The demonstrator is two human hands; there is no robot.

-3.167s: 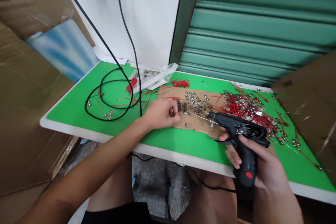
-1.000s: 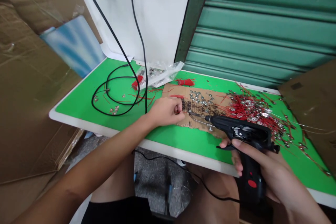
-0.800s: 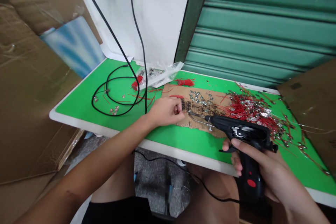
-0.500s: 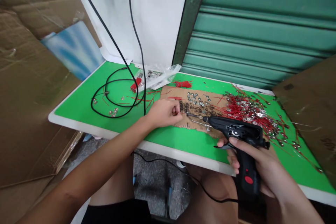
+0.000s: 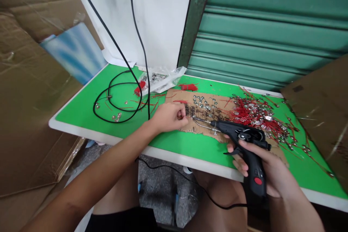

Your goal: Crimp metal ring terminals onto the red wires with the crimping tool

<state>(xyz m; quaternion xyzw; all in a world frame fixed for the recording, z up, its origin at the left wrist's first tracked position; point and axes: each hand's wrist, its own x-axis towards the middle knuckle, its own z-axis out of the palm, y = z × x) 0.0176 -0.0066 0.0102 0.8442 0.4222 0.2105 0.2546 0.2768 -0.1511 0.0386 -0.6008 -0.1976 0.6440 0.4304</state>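
My right hand (image 5: 268,165) is wrapped round the grip of a black soldering gun (image 5: 252,159) with a red button, fingers by its trigger. The gun's thin metal tip and a curved feed tube point left over a scorched piece of cardboard (image 5: 197,127). Just left of that tip, my left hand (image 5: 170,116) rests low over the cardboard's edge with fingers curled in a pinch. What it pinches is hidden. Small round metal pieces (image 5: 205,102) lie on the cardboard behind the tip. A heap of red wires with metal ends (image 5: 250,112) lies to the right.
A looped black cable (image 5: 95,110) lies on the green tabletop (image 5: 78,103). Behind are a plastic bag of metal parts (image 5: 165,81) and a red wire bundle (image 5: 189,87). Cardboard walls (image 5: 323,105) and a green shutter (image 5: 261,32) border the table. A cord (image 5: 209,192) trails from the gun.
The soldering gun's rear and my right hand have shifted slightly left and tilted, while its tip stays near my left hand. My left hand keeps its pinch. The view has shifted slightly.
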